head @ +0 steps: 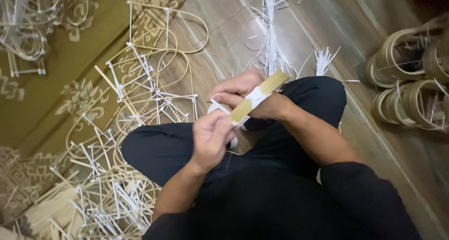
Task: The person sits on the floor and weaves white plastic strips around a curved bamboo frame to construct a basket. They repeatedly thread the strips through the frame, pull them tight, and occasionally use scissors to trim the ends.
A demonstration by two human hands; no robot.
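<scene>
I sit cross-legged on the floor in dark clothes. My right hand [243, 94] grips a flat bamboo strip [273, 82] that has a white band [257, 97] wrapped round its middle. My left hand [211, 136] is closed on the strip's lower end, pinching it just below the band. A white roll of tape [232, 142] lies on my lap under my left hand, mostly hidden by the fingers.
A heap of bent bamboo frames with white ties [135, 100] lies on the patterned rug [56, 71] to my left. Bundles of white ties [270, 39] rest on the wooden floor ahead. Coiled bamboo rings [411, 85] stand at the right. Cut bamboo sticks [49, 209] lie lower left.
</scene>
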